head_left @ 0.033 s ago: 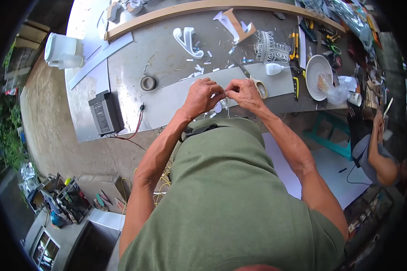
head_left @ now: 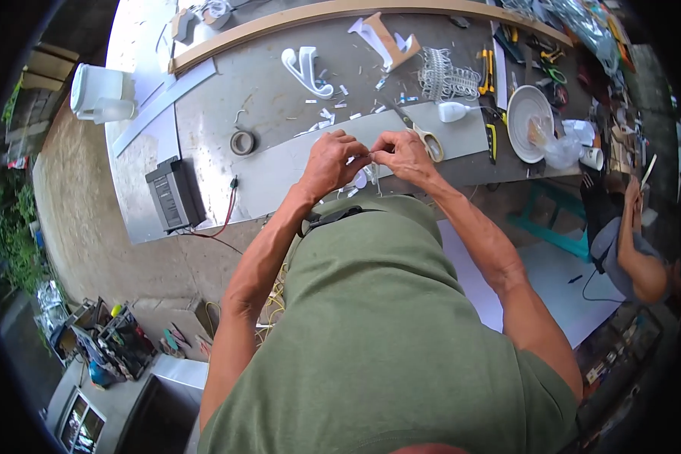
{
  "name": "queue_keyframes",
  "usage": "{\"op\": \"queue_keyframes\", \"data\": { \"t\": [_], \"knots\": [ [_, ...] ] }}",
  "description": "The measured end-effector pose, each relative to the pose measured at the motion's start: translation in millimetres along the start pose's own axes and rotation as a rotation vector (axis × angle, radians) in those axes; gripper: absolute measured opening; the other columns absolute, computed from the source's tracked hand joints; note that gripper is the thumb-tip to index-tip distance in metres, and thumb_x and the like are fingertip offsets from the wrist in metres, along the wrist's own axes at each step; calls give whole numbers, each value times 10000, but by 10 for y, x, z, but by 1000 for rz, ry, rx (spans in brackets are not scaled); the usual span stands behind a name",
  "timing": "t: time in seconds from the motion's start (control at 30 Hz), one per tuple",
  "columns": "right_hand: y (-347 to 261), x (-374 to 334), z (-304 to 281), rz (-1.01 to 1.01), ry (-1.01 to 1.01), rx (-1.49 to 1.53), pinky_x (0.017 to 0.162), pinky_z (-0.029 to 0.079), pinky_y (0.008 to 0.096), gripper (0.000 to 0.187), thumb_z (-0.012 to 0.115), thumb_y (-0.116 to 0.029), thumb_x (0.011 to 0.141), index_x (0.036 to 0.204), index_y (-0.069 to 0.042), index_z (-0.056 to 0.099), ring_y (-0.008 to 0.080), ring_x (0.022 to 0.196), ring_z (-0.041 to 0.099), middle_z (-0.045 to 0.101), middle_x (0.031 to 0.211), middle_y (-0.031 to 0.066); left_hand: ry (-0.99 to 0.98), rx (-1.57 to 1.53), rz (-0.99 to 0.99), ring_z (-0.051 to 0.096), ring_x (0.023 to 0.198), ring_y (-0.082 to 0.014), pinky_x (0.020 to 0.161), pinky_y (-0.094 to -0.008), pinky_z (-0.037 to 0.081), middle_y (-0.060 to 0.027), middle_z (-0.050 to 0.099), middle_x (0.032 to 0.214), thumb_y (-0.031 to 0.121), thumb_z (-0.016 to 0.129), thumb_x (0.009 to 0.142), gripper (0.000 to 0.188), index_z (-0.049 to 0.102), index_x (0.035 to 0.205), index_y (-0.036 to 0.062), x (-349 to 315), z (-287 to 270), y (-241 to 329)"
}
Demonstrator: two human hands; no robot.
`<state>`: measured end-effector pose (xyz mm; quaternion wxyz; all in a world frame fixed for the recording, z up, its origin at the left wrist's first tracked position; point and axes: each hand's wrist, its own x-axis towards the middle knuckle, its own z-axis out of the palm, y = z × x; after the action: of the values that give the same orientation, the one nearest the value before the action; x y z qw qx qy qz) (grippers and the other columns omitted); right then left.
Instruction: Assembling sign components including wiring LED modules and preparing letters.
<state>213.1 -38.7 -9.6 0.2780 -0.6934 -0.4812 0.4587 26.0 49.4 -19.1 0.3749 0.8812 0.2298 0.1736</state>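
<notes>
My left hand [head_left: 331, 164] and my right hand [head_left: 405, 157] meet fingertip to fingertip over the table's near edge. Both are closed in a pinch on something too small to make out. Thin white strands [head_left: 376, 178] hang just below my fingers, beside a pale piece partly hidden by the left hand. Scissors with cream handles [head_left: 431, 146] lie right beside my right hand. Small white pieces [head_left: 326, 118] are scattered beyond my hands. Farther back are a white curved shape [head_left: 308, 73] and a brown-and-white letter-like form [head_left: 392, 45].
Left of my hands are a tape roll [head_left: 243, 142] and a black box with leads [head_left: 172, 198]. On the right lie coiled white wiring [head_left: 446, 74], a small white bottle [head_left: 452, 112], cutters [head_left: 492, 142] and a plate [head_left: 519, 125]. Another person [head_left: 634, 253] sits at far right.
The view has shifted slightly, so the table's things appear a little to the left. My hands keep the same pinch, fingertips together.
</notes>
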Motion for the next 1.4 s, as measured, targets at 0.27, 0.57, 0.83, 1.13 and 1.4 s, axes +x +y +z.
{"op": "queue_keyframes", "data": {
  "t": [0.27,0.57,0.83,1.13,1.4],
  "knots": [
    [132,0,75,81,-100,236,666,516,324,156,738,-129,743,825,3,726,171,712,661,716,745,92,-45,85,42,601,772,-219,729,-369,477,-21,691,765,134,783,725,84,738,794,116,-9,25,-18],
    [168,106,167,131,-137,216,661,511,330,187,749,-141,695,819,-2,737,196,716,672,724,763,117,8,35,57,603,758,-222,736,-360,480,-26,685,746,80,757,686,99,731,779,104,-79,56,-70],
    [116,166,264,84,-11,96,706,540,375,189,716,-156,717,832,-6,716,263,740,689,713,781,146,44,39,-57,604,748,-229,722,-357,486,-41,687,743,88,775,702,88,740,783,83,-57,122,-138],
    [146,219,263,-14,-20,-15,714,533,398,199,681,-179,745,845,-9,707,290,749,688,704,774,155,48,53,-117,587,745,-233,720,-362,479,-41,674,735,112,782,713,96,749,800,84,-69,140,-194],
    [179,218,274,-101,-30,81,690,531,368,210,697,-184,792,900,-6,716,246,725,683,702,766,143,66,76,-111,606,794,-243,757,-366,490,-41,702,793,133,782,734,134,750,848,69,-145,93,-215]
  ]
}}
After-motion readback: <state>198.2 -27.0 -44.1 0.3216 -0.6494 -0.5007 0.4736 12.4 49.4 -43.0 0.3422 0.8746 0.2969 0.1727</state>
